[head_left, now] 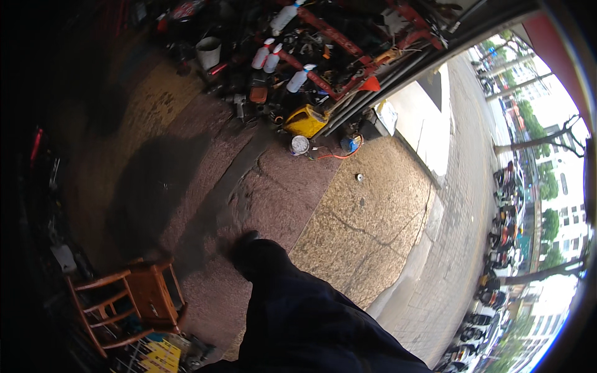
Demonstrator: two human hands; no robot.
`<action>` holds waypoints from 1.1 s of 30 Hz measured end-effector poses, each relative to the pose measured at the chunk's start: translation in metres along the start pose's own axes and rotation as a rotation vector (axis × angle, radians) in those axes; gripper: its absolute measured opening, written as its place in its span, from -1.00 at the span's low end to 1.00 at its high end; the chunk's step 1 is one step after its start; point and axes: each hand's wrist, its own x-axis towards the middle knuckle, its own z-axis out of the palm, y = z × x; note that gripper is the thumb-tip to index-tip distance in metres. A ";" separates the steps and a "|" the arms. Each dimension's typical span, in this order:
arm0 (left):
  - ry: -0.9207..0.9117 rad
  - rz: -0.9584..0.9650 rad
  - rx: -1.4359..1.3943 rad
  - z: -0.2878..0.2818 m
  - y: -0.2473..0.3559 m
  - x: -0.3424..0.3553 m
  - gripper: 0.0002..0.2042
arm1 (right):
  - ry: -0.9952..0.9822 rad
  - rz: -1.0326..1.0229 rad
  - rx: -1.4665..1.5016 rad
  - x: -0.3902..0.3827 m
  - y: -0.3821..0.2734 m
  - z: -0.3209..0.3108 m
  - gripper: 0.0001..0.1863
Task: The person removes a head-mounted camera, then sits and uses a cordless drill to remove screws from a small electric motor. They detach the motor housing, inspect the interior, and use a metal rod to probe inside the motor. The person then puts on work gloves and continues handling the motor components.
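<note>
Neither of my hands shows in the head view. A dark-clothed leg (pixel 292 311) of mine reaches up from the lower edge, and its dark shoe rests on the reddish-brown floor mat (pixel 280 193). To the left of the leg is a brown wooden chair (pixel 155 295). Farther off, a yellow jug (pixel 305 120) lies by a small white tub (pixel 300 145). Several spray bottles (pixel 298 79) stand among dark clutter and a red metal frame (pixel 333 38).
A pale bucket (pixel 209 53) stands at the back left. An orange hose (pixel 333 156) lies by the tub, and a small round metal piece (pixel 359 178) sits on the tan floor (pixel 354 230). Beyond a kerb on the right runs a paved walkway (pixel 457 193) with parked motorbikes (pixel 507 224).
</note>
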 end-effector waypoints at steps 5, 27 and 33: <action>0.056 0.010 -0.012 -0.021 -0.017 0.029 -0.67 | -0.029 0.022 -0.056 -0.001 0.002 -0.004 -0.66; -0.014 -0.010 -0.296 -0.036 -0.058 0.035 -0.60 | -0.115 -0.022 -0.193 -0.011 0.000 -0.009 -0.69; -0.830 -0.040 -0.781 -0.049 0.022 -0.055 -0.58 | -0.196 -0.127 -0.141 -0.017 0.016 -0.003 -0.70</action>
